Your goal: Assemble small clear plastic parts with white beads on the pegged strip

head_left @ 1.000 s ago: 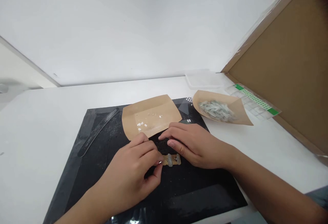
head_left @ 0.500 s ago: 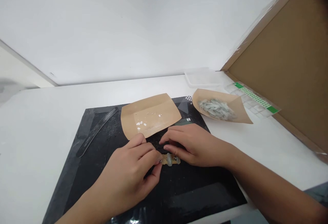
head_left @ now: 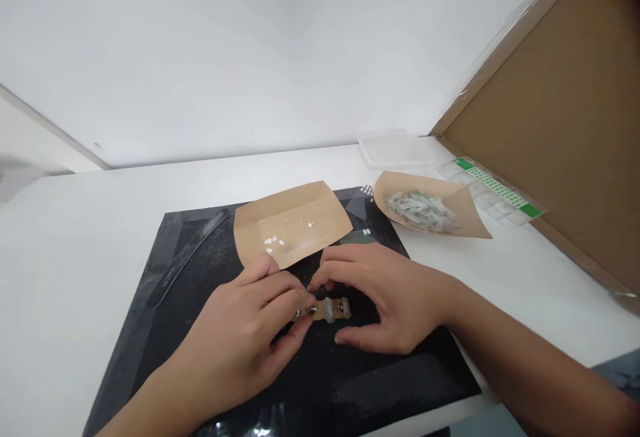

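Plainly, one white wall [head_left: 225, 57] fills the back, one brown cardboard panel [head_left: 555, 130] stands along the right, and one white tabletop [head_left: 65, 277] runs below them. On it lies one black board [head_left: 390, 397], glossy near the front and dusty toward the far left. Two hands reach over it: the left hand [head_left: 255, 323] has its thumb and fingertips clamped about the left part of a yellowish-brown strip [head_left: 319, 311], while the right hand [head_left: 385, 297] arches around the other end, thumb and fingers spread apart. Two paper trays come next, a middle tray [head_left: 327, 207] on the board's far side and a right tray [head_left: 473, 207] bearing a heap of pale slivers [head_left: 423, 210], too many to count. Beyond are one clear plastic container [head_left: 395, 151] and one clear sheet with a green band [head_left: 500, 190]. One dark file [head_left: 190, 257] lies slantwise at the left. That single strip sits mid-board, between the hands, with two grey pieces [head_left: 329, 310] set across it. Smallest are about five white chips [head_left: 281, 242] in the middle tray.
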A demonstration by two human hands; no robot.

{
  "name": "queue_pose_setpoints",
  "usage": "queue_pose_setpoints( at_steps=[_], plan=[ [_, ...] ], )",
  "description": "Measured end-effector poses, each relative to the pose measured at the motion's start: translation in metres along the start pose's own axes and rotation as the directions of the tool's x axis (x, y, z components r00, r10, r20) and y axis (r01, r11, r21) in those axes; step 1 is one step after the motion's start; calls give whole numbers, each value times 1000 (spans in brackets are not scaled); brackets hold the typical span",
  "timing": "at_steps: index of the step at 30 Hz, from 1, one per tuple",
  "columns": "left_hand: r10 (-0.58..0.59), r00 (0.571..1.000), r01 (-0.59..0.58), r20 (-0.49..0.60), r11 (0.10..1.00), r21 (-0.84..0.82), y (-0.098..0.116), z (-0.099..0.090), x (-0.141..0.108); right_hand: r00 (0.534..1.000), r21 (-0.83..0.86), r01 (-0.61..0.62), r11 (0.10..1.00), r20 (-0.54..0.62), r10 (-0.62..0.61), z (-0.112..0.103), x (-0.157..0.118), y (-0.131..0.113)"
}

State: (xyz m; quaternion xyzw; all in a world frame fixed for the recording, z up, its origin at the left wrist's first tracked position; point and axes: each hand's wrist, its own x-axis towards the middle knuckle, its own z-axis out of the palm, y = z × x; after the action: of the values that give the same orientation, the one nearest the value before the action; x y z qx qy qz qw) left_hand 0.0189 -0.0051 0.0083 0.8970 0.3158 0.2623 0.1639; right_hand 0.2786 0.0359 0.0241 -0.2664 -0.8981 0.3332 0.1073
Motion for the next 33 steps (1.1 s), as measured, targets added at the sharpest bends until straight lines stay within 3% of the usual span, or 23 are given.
queue_pose_setpoints(
  at_steps=[9, 22, 33],
  plan=[
    [11, 1000, -11, 7, 1000, -2, -3, 9, -2, 997, -41, -41, 998, 62, 44, 3, 2, 0],
    [-82, 997, 82, 5, 996, -26, 3, 21, -2, 996, -104, -39, 994, 71, 46, 7, 3, 0],
    [11, 983, -15, 183, 1000, 21, -7, 4, -2, 996, -113, -24, 993, 79, 33, 11, 4, 5]
  ],
)
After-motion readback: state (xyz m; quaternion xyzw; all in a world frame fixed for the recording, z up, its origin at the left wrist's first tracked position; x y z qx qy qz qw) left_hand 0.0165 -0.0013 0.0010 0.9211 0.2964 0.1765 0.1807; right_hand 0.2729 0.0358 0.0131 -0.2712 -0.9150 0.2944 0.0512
